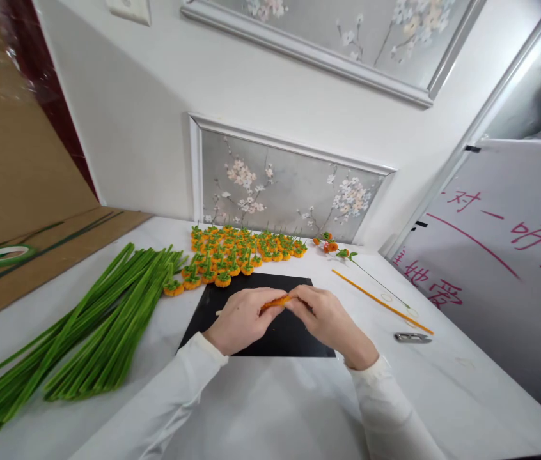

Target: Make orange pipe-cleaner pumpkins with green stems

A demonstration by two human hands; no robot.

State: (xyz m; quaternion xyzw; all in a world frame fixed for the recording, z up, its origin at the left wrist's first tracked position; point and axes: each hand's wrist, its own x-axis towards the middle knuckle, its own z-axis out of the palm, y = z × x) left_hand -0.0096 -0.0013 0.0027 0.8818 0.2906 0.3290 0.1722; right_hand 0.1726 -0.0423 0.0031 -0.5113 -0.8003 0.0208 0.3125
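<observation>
My left hand (245,318) and my right hand (327,319) meet over a black mat (270,347). Between their fingertips is an orange pipe cleaner piece (276,303), bent or coiled, its shape partly covered by the fingers. Both hands are closed in a pinch on it, the left around its body and the right at its end. A pale tip of something (218,313) pokes out beside my left hand; its kind is unclear. Just behind the mat stand several small orange pipe cleaner pumpkins (222,278) with green tops.
Long green pipe cleaners (107,319) lie in a bundle at left. On the right are a straight orange pipe cleaner (380,300), thread snips (413,337) and a thin green-stemmed piece (380,281). Green tape (6,255) rests on cardboard at far left. A panelled wall (290,172) closes the back.
</observation>
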